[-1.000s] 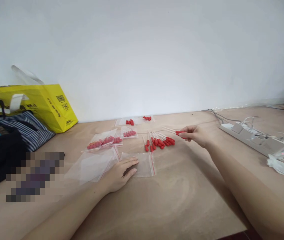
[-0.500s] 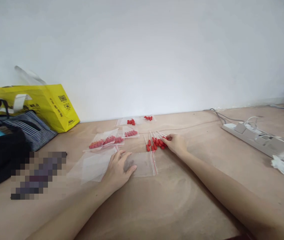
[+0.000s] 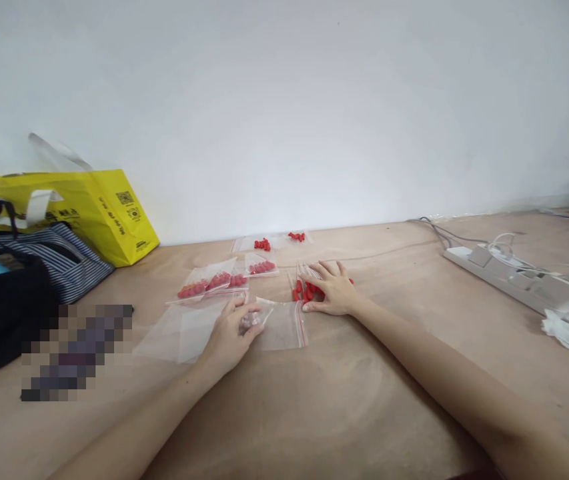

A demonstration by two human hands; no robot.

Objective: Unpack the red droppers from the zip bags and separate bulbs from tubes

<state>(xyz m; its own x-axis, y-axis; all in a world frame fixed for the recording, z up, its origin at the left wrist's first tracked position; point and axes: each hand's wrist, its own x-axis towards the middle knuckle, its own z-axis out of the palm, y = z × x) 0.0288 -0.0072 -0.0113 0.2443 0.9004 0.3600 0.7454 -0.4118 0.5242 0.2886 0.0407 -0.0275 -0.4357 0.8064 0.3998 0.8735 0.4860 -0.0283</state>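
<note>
My left hand (image 3: 231, 333) pinches an empty clear zip-lock bag (image 3: 280, 327), which bunches up between thumb and fingers; its red-striped seal points right. Over a small pile of red-tipped white sticks (image 3: 299, 290) lies my right hand (image 3: 334, 290), fingers spread and touching them, hiding most of the pile. More empty clear bags (image 3: 164, 333) lie flat to the left of my left hand. Behind them are several zip bags filled with red-tipped sticks (image 3: 194, 288), partly overlapping, with another filled bag (image 3: 262, 265) beside them.
Two more groups of red tips, one on the left (image 3: 263, 245) and one on the right (image 3: 297, 237), lie near the wall. A yellow bag (image 3: 129, 220), a striped pouch (image 3: 71, 257) and a black bag (image 3: 9, 313) stand left. On the right lies a white power strip (image 3: 504, 277) with cables.
My right hand has opened and spread flat over the sticks, shifting slightly left. My left hand has closed on the empty bag, wrinkling it and drawing it a little left.
</note>
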